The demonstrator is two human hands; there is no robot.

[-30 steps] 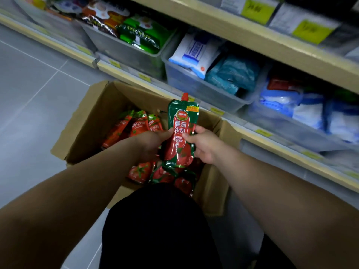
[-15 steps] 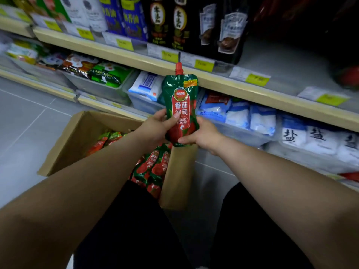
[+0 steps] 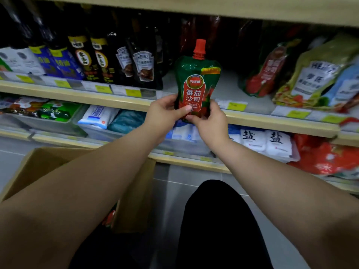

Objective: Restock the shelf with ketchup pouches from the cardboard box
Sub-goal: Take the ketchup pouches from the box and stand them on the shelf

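Observation:
A green and red ketchup pouch [image 3: 196, 82] with a red cap stands upright in both my hands, in front of a bare stretch of the middle shelf [image 3: 229, 88]. My left hand [image 3: 165, 111] grips its lower left side, thumb across the label. My right hand [image 3: 210, 117] holds its bottom right corner. The cardboard box [image 3: 136, 200] sits on the floor at the lower left, mostly hidden behind my left forearm; a bit of red pouch [image 3: 109, 218] shows inside it. A similar pouch [image 3: 262, 74] leans on the shelf to the right.
Dark sauce bottles [image 3: 120, 61] fill the shelf left of the gap. Large sauce bags [image 3: 314, 74] lean at the right. Salt bags [image 3: 262, 140] and bins of packets [image 3: 101, 117] fill the shelf below. My dark-clothed knee [image 3: 219, 220] is low in the middle.
Both hands have lifted the pouch out of the box and up to the level of the middle shelf. The view has tilted up from the box to the shelves.

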